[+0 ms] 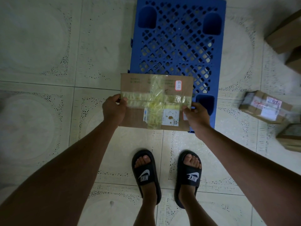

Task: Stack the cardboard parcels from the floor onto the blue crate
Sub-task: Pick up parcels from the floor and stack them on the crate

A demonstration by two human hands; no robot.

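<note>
A flat cardboard parcel [138, 88] crossed with yellowish tape and bearing white labels is held in the air over the near edge of the blue crate [177, 38]. My left hand [114, 110] grips its left side and my right hand [195, 116] grips its right side. The crate is upturned, showing a lattice surface with nothing on it. More parcels lie on the floor to the right: a taped one with labels [265, 106], a plain brown one [283, 35] farther back, and another [290, 136] at the right edge.
White patterned floor tiles [48, 62] stretch out on the left. My two feet in black slides [146, 175] stand just behind the crate. A further box corner [294, 59] shows at the right edge.
</note>
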